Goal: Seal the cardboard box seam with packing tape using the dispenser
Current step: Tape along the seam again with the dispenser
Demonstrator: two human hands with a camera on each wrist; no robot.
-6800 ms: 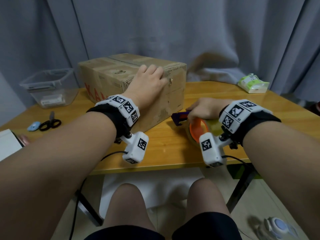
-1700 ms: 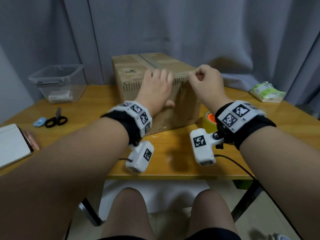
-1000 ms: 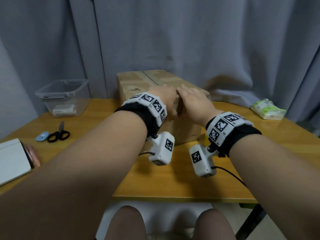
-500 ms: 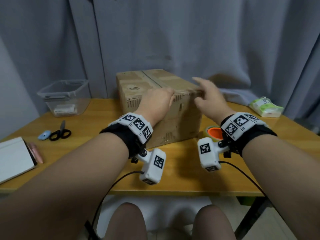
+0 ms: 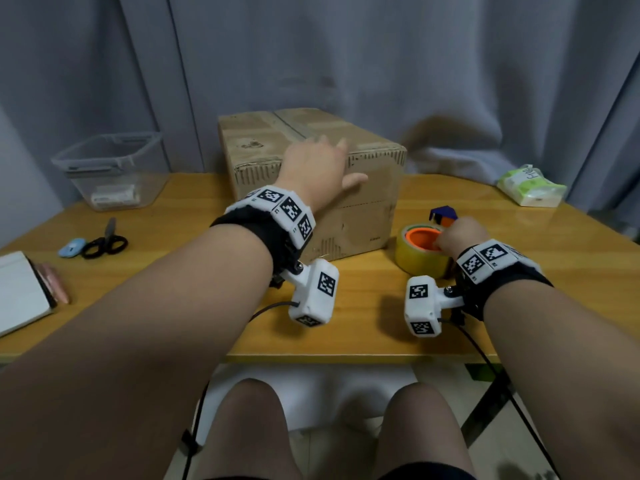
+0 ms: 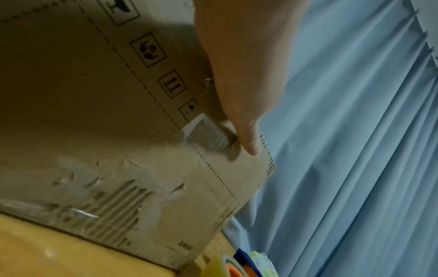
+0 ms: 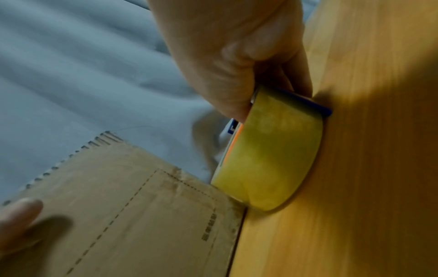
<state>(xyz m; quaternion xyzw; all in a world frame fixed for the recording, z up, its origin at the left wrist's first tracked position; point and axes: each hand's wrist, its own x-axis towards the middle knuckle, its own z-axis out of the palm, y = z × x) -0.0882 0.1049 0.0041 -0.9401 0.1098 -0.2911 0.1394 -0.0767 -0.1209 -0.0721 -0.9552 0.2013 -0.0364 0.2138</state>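
Grip: right hand [image 5: 459, 233] closes its fingers over the tape dispenser [image 5: 424, 249], thumb on the roll's upper rim and fingers curled down behind to the blue frame, as the right wrist view shows; left hand [image 5: 317, 168] lies flat and spread against the cardboard box [image 5: 367, 209], fingers over its top front edge, thumb on the front face, clasping nothing. Location: box stands on the wooden table [image 5: 346, 327]; dispenser lies on its side just beside the box's near right corner, yellowish tape roll around an orange core, blue end pointing away. Top seam [image 5: 294, 128] runs front to back on the box lid and appears to carry old tape. Handling, judged: dispenser light and rigid, roll's outer face slick, so hold is better taken on the frame than on the tape; cutter edge likely sharp. Box stiff but worn, corrugation exposed along its edges, probably light enough to slide under pull, hence the bracing palm.
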